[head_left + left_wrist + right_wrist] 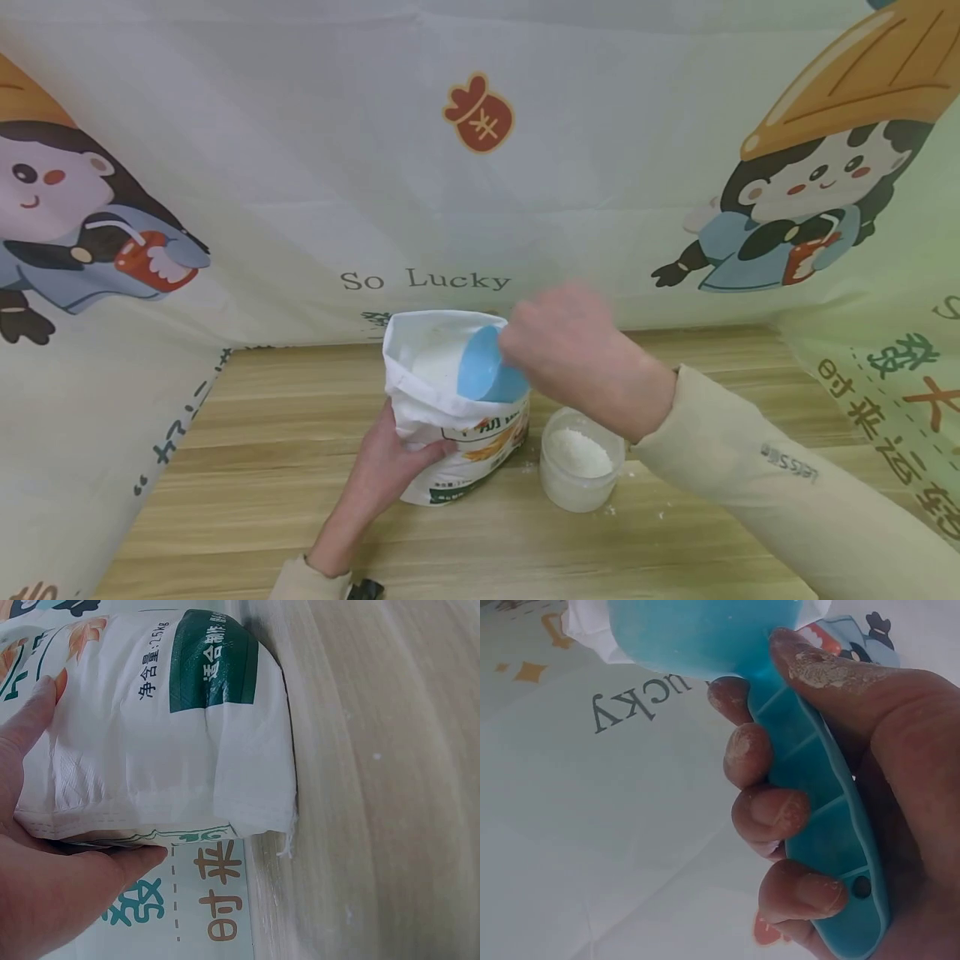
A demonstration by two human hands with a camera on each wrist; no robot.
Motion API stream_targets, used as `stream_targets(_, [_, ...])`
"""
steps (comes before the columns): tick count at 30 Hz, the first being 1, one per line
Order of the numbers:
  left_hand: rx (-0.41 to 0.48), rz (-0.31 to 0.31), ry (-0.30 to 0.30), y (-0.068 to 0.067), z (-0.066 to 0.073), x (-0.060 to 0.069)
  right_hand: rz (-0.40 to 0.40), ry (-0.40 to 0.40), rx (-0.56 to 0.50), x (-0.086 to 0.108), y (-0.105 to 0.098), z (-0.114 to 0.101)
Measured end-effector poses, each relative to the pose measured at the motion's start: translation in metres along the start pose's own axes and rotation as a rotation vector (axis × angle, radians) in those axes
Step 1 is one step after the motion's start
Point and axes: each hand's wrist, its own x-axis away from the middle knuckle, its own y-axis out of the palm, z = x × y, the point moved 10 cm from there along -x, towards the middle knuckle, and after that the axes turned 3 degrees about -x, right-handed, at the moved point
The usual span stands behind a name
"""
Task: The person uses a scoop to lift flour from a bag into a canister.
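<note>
Closest to the lens is a cream fabric sleeve with small dark lettering (795, 500), reaching in from the near right. Biggest thing by far is the pale printed cloth backdrop (300, 208) covering the far side and both flanks: orange-hatted cartoon figures left and right, a red pouch print in the middle, "So Lucky" lower down. Next biggest is the light wood-grain tabletop (240, 467).

Standing on it around mid-scene is a white bag with green and orange print (461, 421), mouth gaping, white powder (438, 367) showing inside. Just to its right sits a short, round, translucent plastic tub (573, 493) with a mound of similar white powder (576, 452) in it.

Hands, then. Right hand (573, 346) is up by the bag's right rim. It's pretty blurry from the head camera, but the right wrist view clears it up: fingers curled round the ribbed handle of a bright blue plastic scoop (483, 367), thumb laid up towards the cup, pale dust on the skin. Left hand (393, 462) is partly curled round the bag's near left side, thumb on the printed front, so it's got hold of it.

Scoop's cup is at the right side of the bag's mouth; can't tell if it touches the powder. Smallest of all, tiny white specks (662, 515) dot the wood around the tub.
</note>
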Motion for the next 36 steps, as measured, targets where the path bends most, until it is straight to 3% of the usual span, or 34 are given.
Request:
stream_targets(5, [-0.001,-0.002,0.007,0.000,0.001,-0.001,-0.006,0.011,0.023,-0.005,-0.001,-0.005])
stream_targets(17, [0.014,0.001,0.002,-0.002,0.003,0.001,-0.104,0.044,0.058,-0.021,0.008,-0.018])
stream_targets(36, [0.015,0.001,-0.029,0.000,-0.002,0.002,-0.092,0.033,0.052,-0.029,0.019,-0.023])
